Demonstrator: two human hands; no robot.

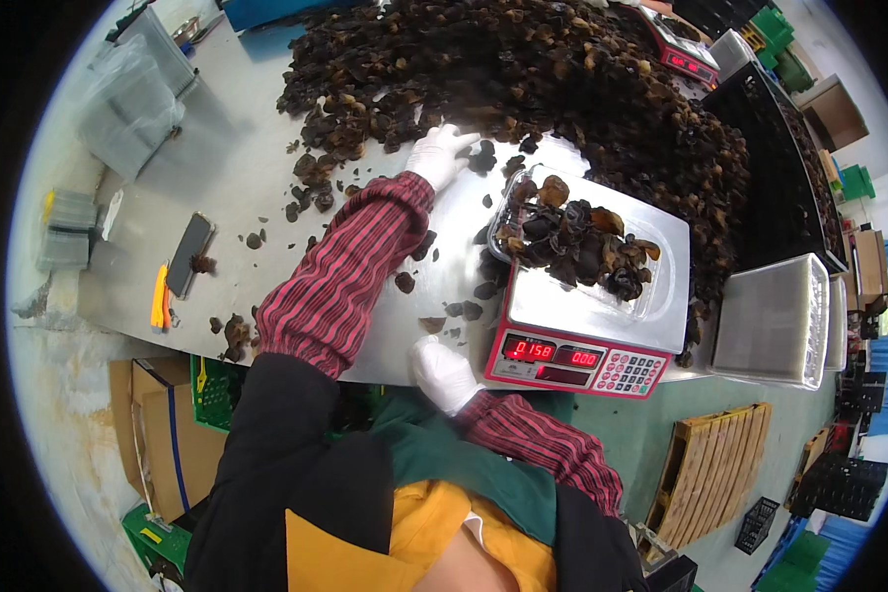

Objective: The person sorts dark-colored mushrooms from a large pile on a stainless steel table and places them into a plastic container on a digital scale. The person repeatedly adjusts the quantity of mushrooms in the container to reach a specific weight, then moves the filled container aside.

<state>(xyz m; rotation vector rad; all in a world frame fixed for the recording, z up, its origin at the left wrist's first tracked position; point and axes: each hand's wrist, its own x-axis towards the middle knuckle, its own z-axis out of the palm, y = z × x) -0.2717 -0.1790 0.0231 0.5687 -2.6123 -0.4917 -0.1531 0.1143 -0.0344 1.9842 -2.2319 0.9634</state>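
Note:
My left hand point(442, 157), in a white glove, reaches to the near edge of a big heap of dark wood ear fungus point(488, 66); its fingers are spread beside a loose piece. My right hand point(444, 374), also gloved, rests curled at the table's front edge, left of a red digital scale point(581, 366). Whether anything is inside it cannot be seen. On the scale's metal plate lies a clear plastic tray point(497, 233) holding brown and black fungus pieces, with its lid part lying open to the right. The scale's display is lit.
Stacked clear plastic trays point(769, 322) stand right of the scale, others point(129, 103) at the back left. A phone point(192, 255) and an orange box cutter point(160, 297) lie on the left of the metal table point(229, 177). A second scale point(688, 63) stands far right. Wooden pallets point(714, 473) lean beyond.

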